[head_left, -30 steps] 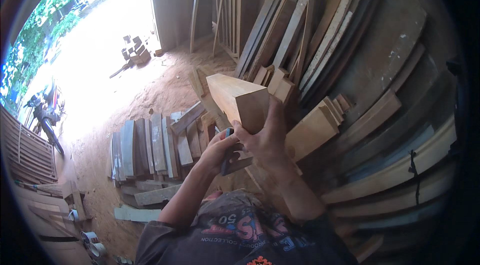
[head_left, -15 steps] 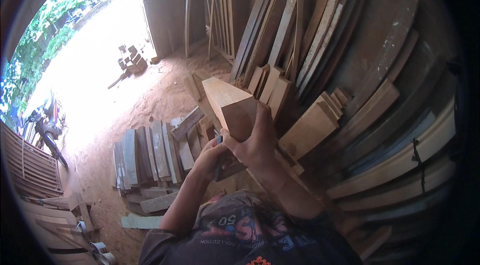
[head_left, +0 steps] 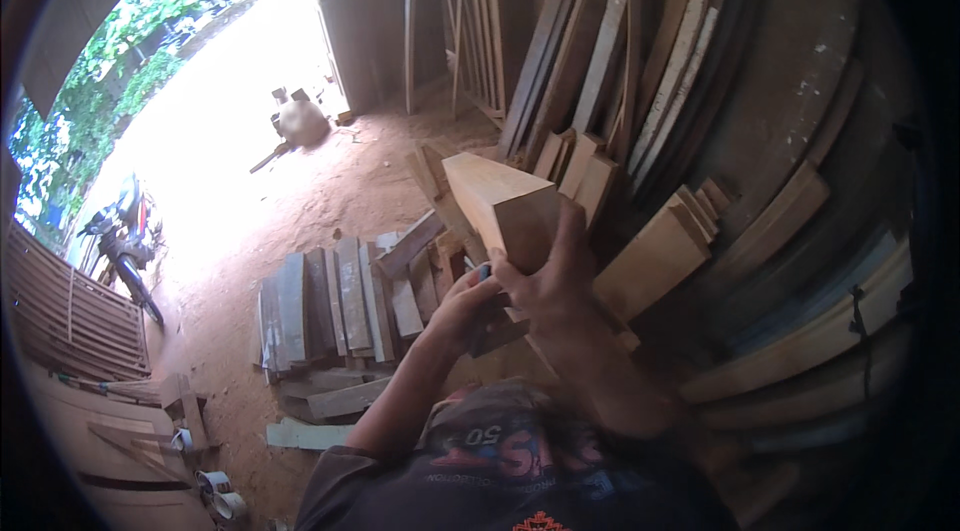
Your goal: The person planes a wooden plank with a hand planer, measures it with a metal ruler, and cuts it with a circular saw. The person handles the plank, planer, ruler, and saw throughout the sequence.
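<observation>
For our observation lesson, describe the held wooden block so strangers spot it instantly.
From the dark shirt at the bottom, look up to the right hand. It grips the thick, pale block, held aloft, unlike the leaning boards behind.

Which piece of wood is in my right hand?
The thick, pale block at centre: your right hand grips its near end. The boards lined up at left and planks leaning upper right are unheld.
</observation>
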`<state>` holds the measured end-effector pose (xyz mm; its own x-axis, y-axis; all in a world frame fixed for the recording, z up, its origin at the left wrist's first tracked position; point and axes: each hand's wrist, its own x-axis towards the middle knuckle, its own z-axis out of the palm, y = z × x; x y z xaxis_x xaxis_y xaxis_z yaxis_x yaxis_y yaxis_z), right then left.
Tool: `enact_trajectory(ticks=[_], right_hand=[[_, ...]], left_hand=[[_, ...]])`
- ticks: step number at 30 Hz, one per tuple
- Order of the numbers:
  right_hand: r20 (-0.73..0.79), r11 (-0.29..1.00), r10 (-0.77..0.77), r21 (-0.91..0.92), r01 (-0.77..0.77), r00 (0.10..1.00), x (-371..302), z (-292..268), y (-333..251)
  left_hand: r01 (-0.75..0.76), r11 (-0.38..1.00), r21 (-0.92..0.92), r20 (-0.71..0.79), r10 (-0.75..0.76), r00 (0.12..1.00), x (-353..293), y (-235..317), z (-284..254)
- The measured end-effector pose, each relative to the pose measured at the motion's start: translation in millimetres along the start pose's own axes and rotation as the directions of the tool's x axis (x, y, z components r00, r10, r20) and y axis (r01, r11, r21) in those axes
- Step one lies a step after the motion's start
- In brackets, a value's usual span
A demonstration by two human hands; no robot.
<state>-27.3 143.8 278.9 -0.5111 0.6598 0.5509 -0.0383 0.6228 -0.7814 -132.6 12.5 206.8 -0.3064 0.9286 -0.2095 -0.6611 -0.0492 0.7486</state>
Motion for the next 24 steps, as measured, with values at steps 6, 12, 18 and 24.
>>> enact_trajectory(ticks=[6, 12, 18, 24], right_hand=[[0.029, 1.0, -0.002, -0.011, 0.002, 1.0, 6, -8, 2], [0.021, 1.0, 0.009, -0.017, -0.009, 1.0, 4, -5, 6], [0.002, 0.998, 0.028, -0.056, -0.028, 1.0, -46, -24, 26], [0.182, 0.923, 0.238, -0.349, -0.163, 0.954, -157, -85, 67]], left_hand=[[0.049, 0.999, -0.003, 0.01, -0.049, 0.999, 8, -3, -3], [0.048, 0.998, 0.037, 0.001, -0.048, 0.999, 5, 3, 5], [0.058, 0.994, 0.097, -0.298, -0.026, 0.954, -39, -8, -8], [-0.03, 0.977, -0.212, -0.683, -0.126, 0.719, -118, -89, -134]])
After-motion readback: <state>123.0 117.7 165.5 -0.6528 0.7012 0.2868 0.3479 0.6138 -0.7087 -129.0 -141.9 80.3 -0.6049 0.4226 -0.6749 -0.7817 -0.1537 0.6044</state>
